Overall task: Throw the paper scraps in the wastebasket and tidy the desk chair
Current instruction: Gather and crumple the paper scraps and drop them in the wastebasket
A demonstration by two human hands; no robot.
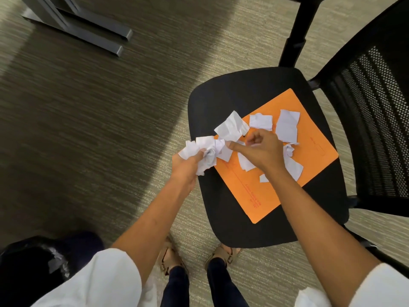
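A black desk chair (232, 213) stands in front of me with an orange folder (272, 193) lying on its seat. Several white paper scraps (287, 126) lie scattered on the folder. My left hand (188, 165) grips a crumpled bunch of scraps (208, 151) at the seat's left edge. My right hand (261, 149) hovers over the folder with fingers curled, its thumb and fingers pinching a larger white scrap (231, 127) that touches the bunch. A wastebasket with a black liner (33, 267) sits at the lower left, partly hidden by my sleeve.
The chair's mesh backrest (376, 120) rises on the right and an armrest post (298, 34) stands behind the seat. Grey desk feet (88, 29) lie on the carpet at the upper left. My sandalled feet (197, 258) stand just in front of the seat.
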